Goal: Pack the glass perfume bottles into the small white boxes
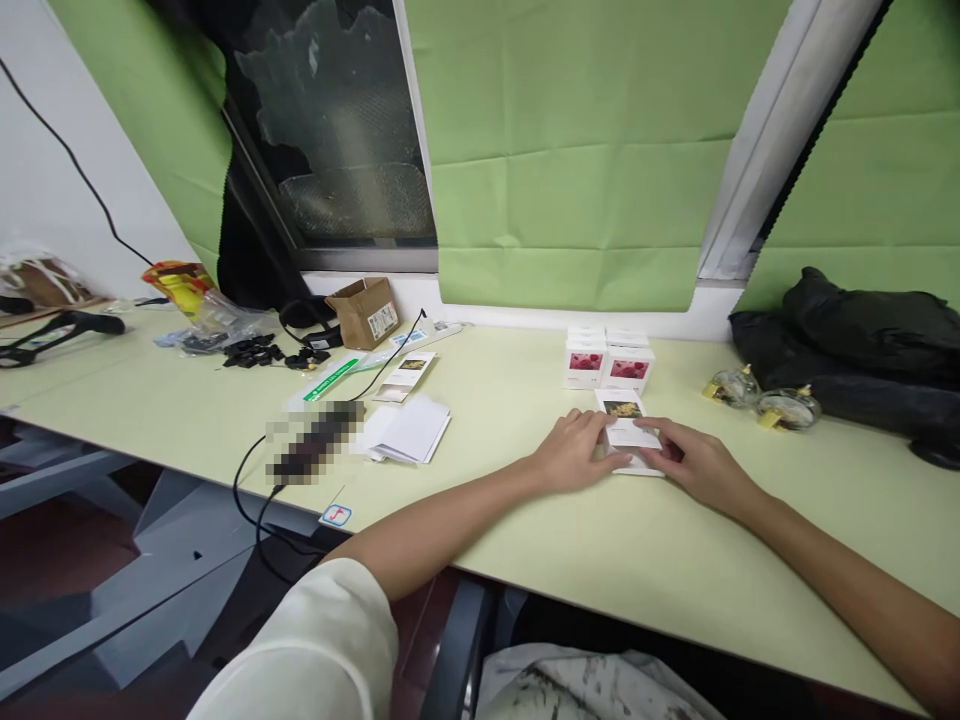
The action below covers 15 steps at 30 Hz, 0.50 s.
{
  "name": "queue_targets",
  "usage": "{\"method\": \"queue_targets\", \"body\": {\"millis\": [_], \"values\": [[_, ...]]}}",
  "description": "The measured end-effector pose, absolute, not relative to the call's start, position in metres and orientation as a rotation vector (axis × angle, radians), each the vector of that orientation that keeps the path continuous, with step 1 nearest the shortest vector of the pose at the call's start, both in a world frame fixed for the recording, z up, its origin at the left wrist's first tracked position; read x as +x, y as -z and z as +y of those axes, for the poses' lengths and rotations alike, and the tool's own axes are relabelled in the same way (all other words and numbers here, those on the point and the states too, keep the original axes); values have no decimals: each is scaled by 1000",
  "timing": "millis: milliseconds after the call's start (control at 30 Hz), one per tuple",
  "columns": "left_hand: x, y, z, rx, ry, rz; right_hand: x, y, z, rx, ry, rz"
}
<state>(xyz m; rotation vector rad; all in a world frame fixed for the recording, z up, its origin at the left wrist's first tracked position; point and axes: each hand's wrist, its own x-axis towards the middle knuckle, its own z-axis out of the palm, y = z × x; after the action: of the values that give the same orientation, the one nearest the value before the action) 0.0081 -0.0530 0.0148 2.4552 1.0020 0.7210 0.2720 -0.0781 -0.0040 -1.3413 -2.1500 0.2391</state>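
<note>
White card makes up the carton (630,436) between the left hand (574,452) and right hand (701,465), which grasp it from both sides, thumbs toward its lower part. It lies on the pale table (660,570), its upper end showing a dark picture of yellow blooms above small print. Just beyond stand white boxes (628,370) with pinkish-red pictures; behind hangs a green curtain (577,190).

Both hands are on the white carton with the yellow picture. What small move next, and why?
I'd probably press the white carton gently inward to square it up: the left hand and right hand touch its opposite sides, and it looks flatter than the boxes standing behind it.
</note>
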Motion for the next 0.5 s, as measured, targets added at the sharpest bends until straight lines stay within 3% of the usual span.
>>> {"method": "queue_targets", "body": {"millis": [500], "values": [[8, -12, -54, 2396, -713, 989, 276, 11, -82, -1314, -112, -2182]]}}
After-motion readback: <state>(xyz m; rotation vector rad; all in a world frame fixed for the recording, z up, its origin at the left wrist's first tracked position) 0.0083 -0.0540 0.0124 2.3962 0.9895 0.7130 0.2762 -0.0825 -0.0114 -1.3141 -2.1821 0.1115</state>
